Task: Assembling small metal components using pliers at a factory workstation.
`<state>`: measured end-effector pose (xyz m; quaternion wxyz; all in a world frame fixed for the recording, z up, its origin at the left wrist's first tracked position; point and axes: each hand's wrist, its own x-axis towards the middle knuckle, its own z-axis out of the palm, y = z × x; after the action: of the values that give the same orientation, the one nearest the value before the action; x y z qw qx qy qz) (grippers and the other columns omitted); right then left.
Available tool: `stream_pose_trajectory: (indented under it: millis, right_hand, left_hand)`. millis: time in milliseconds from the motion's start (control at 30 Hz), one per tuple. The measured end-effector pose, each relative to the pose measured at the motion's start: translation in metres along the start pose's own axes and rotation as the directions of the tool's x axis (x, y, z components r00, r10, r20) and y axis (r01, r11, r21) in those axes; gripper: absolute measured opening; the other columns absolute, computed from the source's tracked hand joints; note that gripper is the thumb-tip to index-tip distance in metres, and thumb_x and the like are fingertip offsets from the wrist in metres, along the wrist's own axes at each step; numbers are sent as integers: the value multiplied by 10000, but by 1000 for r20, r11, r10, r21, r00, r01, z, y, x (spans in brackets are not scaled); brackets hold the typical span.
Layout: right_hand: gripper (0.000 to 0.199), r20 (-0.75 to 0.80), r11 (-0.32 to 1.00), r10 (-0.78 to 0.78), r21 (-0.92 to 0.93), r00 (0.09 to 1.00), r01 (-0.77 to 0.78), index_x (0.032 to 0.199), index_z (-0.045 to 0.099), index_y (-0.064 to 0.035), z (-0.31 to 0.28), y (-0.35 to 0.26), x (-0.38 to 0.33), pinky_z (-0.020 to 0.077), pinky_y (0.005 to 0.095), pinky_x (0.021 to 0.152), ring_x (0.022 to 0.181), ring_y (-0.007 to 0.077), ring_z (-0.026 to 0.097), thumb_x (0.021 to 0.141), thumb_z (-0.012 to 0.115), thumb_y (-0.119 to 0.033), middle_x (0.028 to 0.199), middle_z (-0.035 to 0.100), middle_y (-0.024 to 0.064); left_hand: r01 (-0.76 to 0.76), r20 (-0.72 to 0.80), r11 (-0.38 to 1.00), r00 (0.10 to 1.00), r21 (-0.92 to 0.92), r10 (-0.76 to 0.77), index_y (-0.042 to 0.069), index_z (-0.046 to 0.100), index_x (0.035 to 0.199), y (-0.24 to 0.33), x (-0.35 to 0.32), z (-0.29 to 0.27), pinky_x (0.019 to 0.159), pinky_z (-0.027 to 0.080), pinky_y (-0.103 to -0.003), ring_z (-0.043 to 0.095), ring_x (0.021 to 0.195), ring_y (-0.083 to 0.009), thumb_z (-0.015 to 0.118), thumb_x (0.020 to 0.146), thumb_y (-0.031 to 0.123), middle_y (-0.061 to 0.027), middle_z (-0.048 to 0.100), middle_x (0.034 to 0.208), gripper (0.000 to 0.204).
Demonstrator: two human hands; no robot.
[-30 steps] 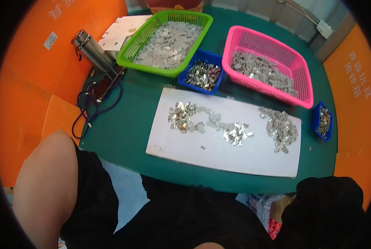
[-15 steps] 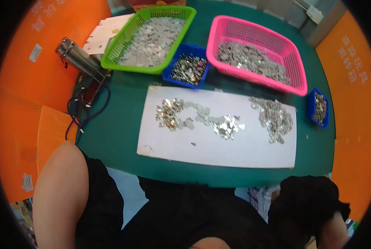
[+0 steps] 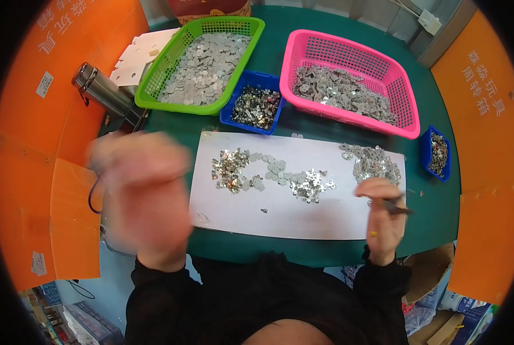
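Observation:
Smeared by motion, my left hand (image 3: 147,184) is raised over the left side of the table, and its fingers cannot be made out. My right hand (image 3: 383,215) is closed on a dark slim tool (image 3: 399,208) whose exact kind is unclear, above the right end of a white board (image 3: 251,221). Behind that hand lies a pile of grey round pieces (image 3: 377,164). Shiny silver pieces form one heap (image 3: 231,169) on the board's left and another heap (image 3: 310,185) near its middle, with pale flat discs (image 3: 277,167) between them. A tiny dark piece (image 3: 264,210) lies apart, nearer me.
Behind the board stand a green basket (image 3: 142,95) of pale discs, a blue tray (image 3: 228,118) of shiny bits and a pink basket (image 3: 409,118) of grey pieces. A smaller blue tray (image 3: 426,155) is at right, a metal flask (image 3: 104,92) at left. Orange panels (image 3: 73,201) flank the table.
Both hands have come up over the table from low at the sides. The right hand now shows with a dark slim tool in it. The view has shifted slightly.

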<state>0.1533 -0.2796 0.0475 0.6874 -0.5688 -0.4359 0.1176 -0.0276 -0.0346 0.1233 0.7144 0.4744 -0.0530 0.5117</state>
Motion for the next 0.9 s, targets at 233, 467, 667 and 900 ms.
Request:
stream_pose_trajectory:
  millis: [233, 467, 667, 900]
  right_hand:
    - [249, 385, 860, 488, -59, 783, -507, 1072, 576, 36, 59, 3, 41, 450, 320, 893, 956, 164, 572, 975, 527, -188, 1028, 632, 103]
    - [229, 346, 786, 617, -221, 707, -578, 988, 636, 12, 67, 20, 43, 457, 278, 768, 822, 129, 577, 963, 585, -210, 887, 641, 56]
    - [197, 325, 842, 491, -416, 808, -344, 967, 707, 19, 58, 17, 45, 455, 267, 687, 749, 177, 599, 847, 691, -137, 814, 649, 97]
    - [257, 331, 782, 284, -624, 900, -17, 1000, 735, -27, 49, 9, 51, 468, 304, 626, 682, 226, 618, 757, 773, -100, 757, 650, 101]
  left_hand:
    - [407, -29, 791, 895, 457, -444, 27, 586, 924, -92, -34, -32, 652, 456, -246, 587, 729, -91, 465, 1051, 169, -51, 671, 817, 225]
    - [395, 96, 648, 804, 651, -587, 40, 606, 868, -84, -28, -47, 607, 444, -272, 596, 707, -111, 522, 1015, 126, -40, 665, 767, 190]
    - [-256, 511, 609, 809, 751, -291, 21, 631, 825, -84, -16, -53, 585, 454, -326, 580, 673, -254, 637, 862, 23, -72, 630, 748, 38]
    - [-497, 641, 424, 690, 757, -336, 115, 634, 812, -87, -13, -59, 584, 482, -322, 601, 757, -204, 676, 734, 85, 3, 617, 767, 93]
